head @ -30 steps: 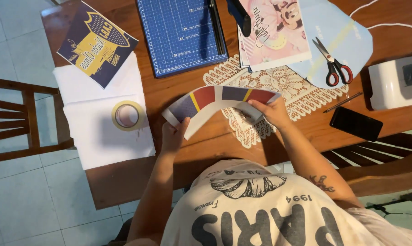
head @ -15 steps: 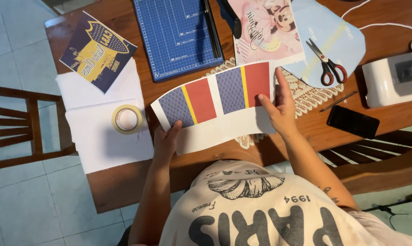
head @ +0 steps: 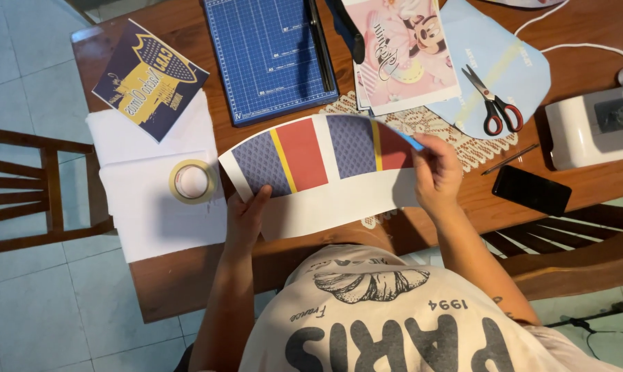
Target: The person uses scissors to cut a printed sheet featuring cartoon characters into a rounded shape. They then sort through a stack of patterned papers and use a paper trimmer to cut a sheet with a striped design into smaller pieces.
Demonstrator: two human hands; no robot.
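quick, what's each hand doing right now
Left hand: closed on the printed sheet, lower left edge.
Right hand: closed on the sheet's right end.

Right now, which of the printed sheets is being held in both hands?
The curved sheet with purple, red and yellow panels, gripped by the left hand and right hand; the others lie on the table.

The printed sheet (head: 325, 172) looks like smooth, faintly glossy paper. Under it, the table (head: 587, 27) is polished brown wood, and the doily (head: 428, 127) is rough cream lace.
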